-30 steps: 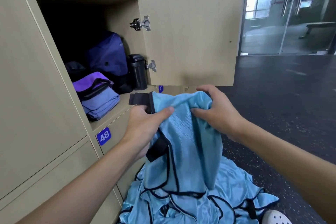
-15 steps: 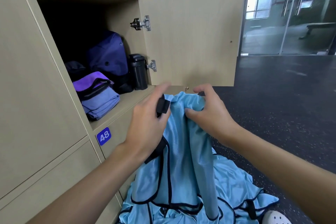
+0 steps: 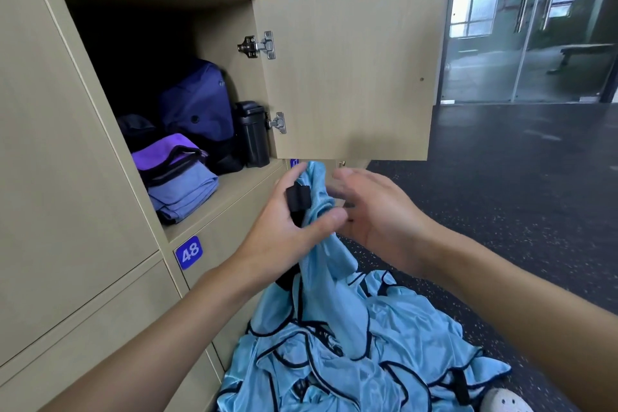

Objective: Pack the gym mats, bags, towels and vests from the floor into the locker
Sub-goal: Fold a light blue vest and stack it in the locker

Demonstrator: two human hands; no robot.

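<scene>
A light blue vest with black trim [image 3: 321,284] hangs bunched from my left hand [image 3: 287,231], which grips its top and a black strap just below the locker's front edge. My right hand [image 3: 378,217] is beside it with fingers spread, holding nothing. More blue vests [image 3: 361,361] lie in a heap on the floor below. The open locker [image 3: 214,207] holds a dark purple bag [image 3: 197,110], folded purple towels [image 3: 177,184] and a black bottle [image 3: 252,134].
The locker door [image 3: 347,63] stands open to the right, above my hands. Closed locker fronts, one numbered 48 [image 3: 189,252], sit below and left. Dark speckled floor [image 3: 501,184] spreads right toward glass doors [image 3: 531,27]. A white shoe [image 3: 501,401] shows at the bottom right.
My hands gathered the spread vest into a bunch. My right hand let go and opened, while my left hand keeps hold of the top.
</scene>
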